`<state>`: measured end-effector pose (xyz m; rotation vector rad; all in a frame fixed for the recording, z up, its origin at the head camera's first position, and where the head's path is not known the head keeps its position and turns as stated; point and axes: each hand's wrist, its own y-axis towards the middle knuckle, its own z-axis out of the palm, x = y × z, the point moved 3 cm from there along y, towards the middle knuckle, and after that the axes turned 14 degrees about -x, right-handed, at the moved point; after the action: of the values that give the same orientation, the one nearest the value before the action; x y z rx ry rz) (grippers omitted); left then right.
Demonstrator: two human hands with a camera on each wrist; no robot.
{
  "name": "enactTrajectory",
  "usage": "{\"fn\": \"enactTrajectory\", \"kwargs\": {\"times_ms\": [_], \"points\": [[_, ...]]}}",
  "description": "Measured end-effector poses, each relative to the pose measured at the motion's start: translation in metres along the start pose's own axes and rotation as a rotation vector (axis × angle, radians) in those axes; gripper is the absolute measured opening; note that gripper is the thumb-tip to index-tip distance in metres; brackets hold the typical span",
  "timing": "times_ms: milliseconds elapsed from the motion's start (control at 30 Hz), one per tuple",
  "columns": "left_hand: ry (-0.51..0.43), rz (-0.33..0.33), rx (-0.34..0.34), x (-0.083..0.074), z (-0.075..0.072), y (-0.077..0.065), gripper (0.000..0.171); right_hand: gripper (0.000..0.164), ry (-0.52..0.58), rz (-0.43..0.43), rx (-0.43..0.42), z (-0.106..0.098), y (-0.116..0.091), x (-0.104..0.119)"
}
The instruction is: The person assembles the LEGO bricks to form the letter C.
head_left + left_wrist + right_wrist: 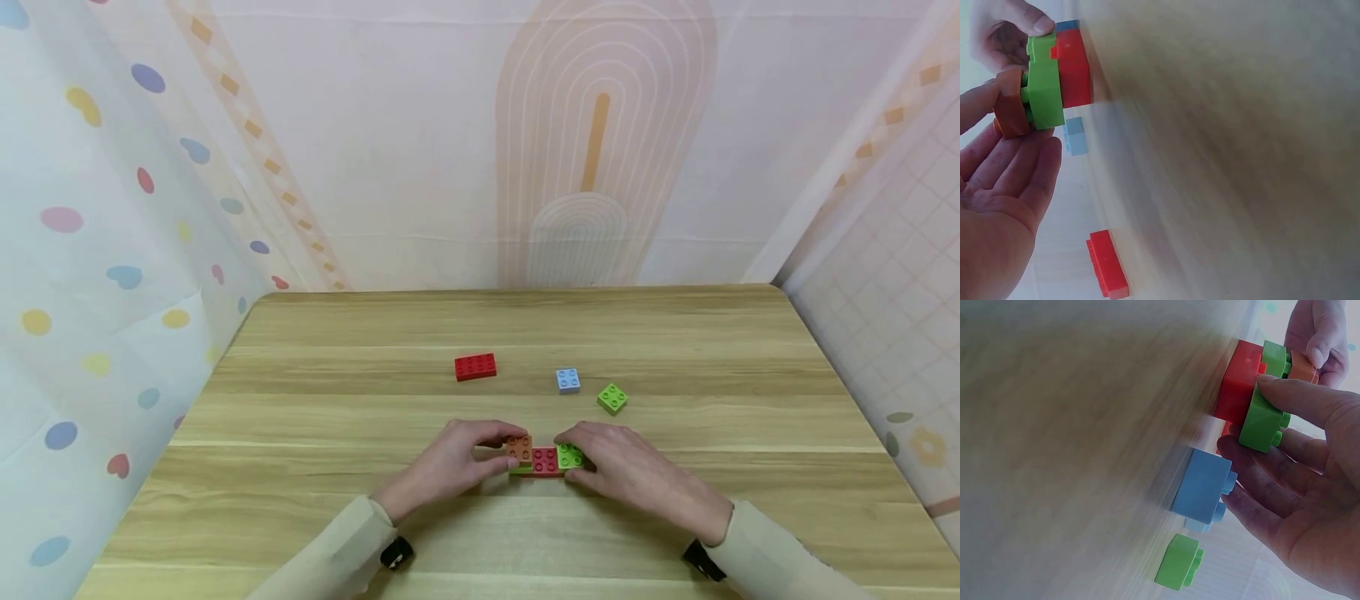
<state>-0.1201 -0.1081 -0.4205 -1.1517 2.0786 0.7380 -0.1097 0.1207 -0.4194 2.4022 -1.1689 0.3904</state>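
Note:
A red brick (545,461) lies on the table in front of me, with a green brick (1046,100) on its left end and another green brick (569,456) on its right end. My left hand (457,458) pinches an orange brick (519,450) between thumb and fingers, close over the left green brick, whose studs show in the gap. Thumb and fingers of my right hand (633,467) grip the right green brick. Beside the right fingers, a blue brick (1200,485) stands on the table, hidden under that hand in the head view.
Farther back on the wooden table (337,483) lie a second red brick (476,367), a light blue brick (567,381) and a loose green brick (612,399). Patterned cloth (420,167) hangs behind the table's far edge and along both sides.

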Motion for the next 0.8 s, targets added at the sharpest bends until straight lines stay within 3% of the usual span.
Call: {"fn": "enactTrajectory", "kwargs": {"times_ms": [267, 500, 800], "points": [[0.074, 0.042, -0.002, -0.0019, 0.0023, -0.0009, 0.036, 0.040, 0.000, 0.005, 0.001, 0.0002, 0.0000, -0.0008], [0.086, 0.056, -0.001, -0.0024, 0.0021, -0.0010, 0.036, 0.040, 0.003, 0.007, 0.002, 0.0004, 0.0001, -0.0010], [0.152, 0.144, 0.012, -0.0023, 0.0014, 0.0005, 0.035, 0.040, 0.008, 0.007, 0.003, 0.0004, 0.0003, -0.0010]]}}
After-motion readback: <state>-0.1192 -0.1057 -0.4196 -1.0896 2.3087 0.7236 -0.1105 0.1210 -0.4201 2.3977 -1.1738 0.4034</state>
